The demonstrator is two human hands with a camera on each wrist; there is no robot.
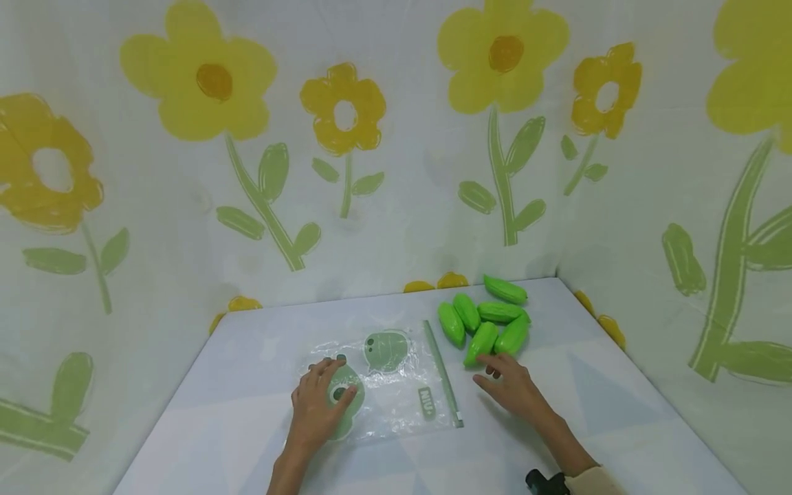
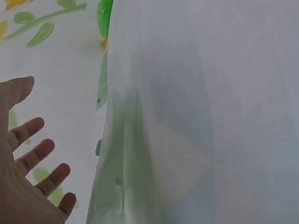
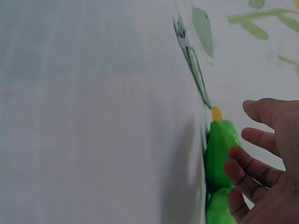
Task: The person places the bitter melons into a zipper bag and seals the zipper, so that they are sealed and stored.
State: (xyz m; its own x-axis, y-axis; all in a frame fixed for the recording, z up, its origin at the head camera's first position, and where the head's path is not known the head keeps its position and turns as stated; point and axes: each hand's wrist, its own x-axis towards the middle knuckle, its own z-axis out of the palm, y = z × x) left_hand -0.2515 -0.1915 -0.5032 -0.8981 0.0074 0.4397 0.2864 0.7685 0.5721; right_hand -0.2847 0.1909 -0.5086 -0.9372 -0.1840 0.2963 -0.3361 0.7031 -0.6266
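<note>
A clear zip bag (image 1: 396,392) with green printed shapes lies flat on the table, its green slider strip (image 1: 442,375) towards the right. Over the bag's left part is my left hand (image 1: 318,405), fingers spread and holding nothing; the left wrist view shows the fingers (image 2: 32,156) apart, and contact with the bag cannot be told. Several glossy green, ridged, elongated fruits (image 1: 512,335) are grouped at the back right. My right hand (image 1: 513,388) is just in front of the nearest fruit (image 1: 481,342), fingers loosely bent, thumb apart. Whether its fingertips touch that fruit is unclear.
The white table (image 1: 229,385) has pale triangle patterns. A white curtain (image 1: 396,227) printed with yellow flowers surrounds its back and sides. A black device (image 1: 547,482) sits at my right wrist, beside a cream sleeve (image 1: 595,481).
</note>
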